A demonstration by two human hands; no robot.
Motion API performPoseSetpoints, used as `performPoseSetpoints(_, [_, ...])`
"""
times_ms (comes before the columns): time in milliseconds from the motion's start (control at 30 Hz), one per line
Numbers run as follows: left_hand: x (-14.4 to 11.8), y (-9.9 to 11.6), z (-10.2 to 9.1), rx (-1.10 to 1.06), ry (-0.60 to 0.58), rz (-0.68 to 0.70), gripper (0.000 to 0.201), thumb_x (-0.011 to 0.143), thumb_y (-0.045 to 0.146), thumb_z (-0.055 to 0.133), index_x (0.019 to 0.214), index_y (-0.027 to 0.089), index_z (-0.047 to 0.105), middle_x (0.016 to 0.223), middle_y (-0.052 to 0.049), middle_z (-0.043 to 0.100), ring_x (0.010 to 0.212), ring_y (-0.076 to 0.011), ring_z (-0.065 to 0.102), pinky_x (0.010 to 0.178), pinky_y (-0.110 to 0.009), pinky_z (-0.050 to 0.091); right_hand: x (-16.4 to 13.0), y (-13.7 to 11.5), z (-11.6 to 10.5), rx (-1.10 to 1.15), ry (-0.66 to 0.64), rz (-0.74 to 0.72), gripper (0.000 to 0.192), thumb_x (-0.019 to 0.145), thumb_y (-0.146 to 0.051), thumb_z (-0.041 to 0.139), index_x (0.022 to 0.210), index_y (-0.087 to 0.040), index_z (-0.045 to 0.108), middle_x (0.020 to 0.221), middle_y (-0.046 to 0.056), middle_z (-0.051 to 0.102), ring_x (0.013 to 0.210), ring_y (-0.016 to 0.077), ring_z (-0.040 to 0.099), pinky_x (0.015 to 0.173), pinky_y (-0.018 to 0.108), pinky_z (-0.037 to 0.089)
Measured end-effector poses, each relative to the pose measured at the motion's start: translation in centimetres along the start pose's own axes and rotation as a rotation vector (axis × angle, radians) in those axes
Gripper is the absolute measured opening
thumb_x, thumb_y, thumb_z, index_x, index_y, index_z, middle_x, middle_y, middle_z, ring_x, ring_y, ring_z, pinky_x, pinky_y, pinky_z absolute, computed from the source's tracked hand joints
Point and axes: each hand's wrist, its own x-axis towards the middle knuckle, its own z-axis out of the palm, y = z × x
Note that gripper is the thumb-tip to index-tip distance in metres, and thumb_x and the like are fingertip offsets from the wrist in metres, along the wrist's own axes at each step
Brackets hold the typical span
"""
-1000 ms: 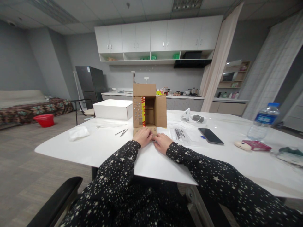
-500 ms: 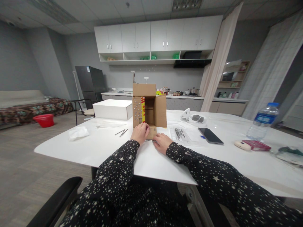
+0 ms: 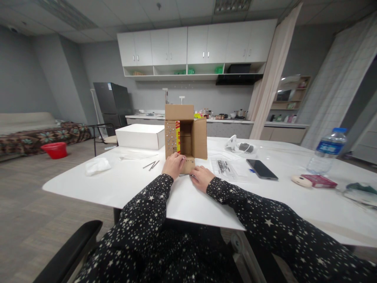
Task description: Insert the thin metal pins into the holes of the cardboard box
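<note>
A brown cardboard box stands on the white table with its open side towards me. Its left flap carries many small pale studs and a yellow-red strip. The lower flap lies forward, with a row of tiny dark spots. My left hand is closed at the left of this flap, its fingertips together around something tiny and whitish. At the flap's front right corner rests my right hand, fingers curled and pressed down beside a thin metal rod; its grip is partly hidden.
Metal nails or rods lie left of the box, near a crumpled tissue and a white box. To the right are a clear case with small dark pieces, a phone, a maroon box and a water bottle.
My left hand has shifted very slightly left, and a little more of the lower flap and the thin metal rod shows. My right hand stays in place.
</note>
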Motion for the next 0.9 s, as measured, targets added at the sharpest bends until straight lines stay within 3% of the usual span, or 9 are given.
performPoseSetpoints(567, [-0.07,0.04,-0.30,0.088,-0.164,-0.050,0.031,0.093,0.032,0.037,0.098,0.018,0.064,0.096,-0.008,0.063,0.093,-0.0200,0.058,0.084,-0.033,0.044,0.02,0.02,0.10,0.007,-0.001,0.007,0.026,0.089,-0.026,0.042,0.101,-0.019,0.063,0.101,0.009,0.058,0.093,0.0207,0.049,0.081,0.031,0.037])
performPoseSetpoints(900, [-0.09,0.02,-0.15,0.059,-0.183,-0.038,0.027,0.092,0.027,0.039,0.101,0.017,0.063,0.102,-0.008,0.066,0.096,-0.0205,0.059,0.087,-0.034,0.045,-0.05,0.00,-0.02,0.007,-0.007,0.001,0.026,0.089,-0.025,0.042,0.102,-0.018,0.063,0.102,0.009,0.058,0.094,0.0208,0.049,0.081,0.032,0.037])
